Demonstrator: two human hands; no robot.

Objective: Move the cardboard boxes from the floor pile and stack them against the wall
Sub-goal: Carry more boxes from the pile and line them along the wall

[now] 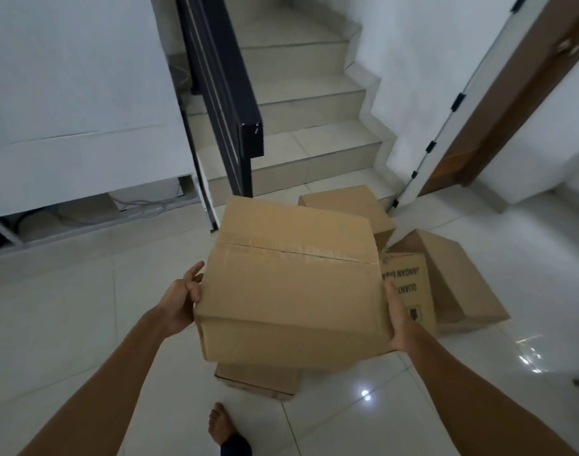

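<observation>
A large brown cardboard box (291, 284), taped along its top seam, is held in front of me above the floor pile. My left hand (183, 299) presses against its left side. Gripping the right side is my right hand (398, 315). Below and behind the held box lie other boxes: one at the foot of the stairs (344, 205), one with black printed text (411, 284), one tilted on its side at the right (459, 274), and one partly hidden underneath (258, 378).
A tiled staircase (301, 126) with a black railing (222, 93) rises straight ahead. A white wall (67, 93) stands at the left with an open gap at its base. A brown door frame (512, 103) is at the right. My bare foot (220, 424) is on the glossy tiles.
</observation>
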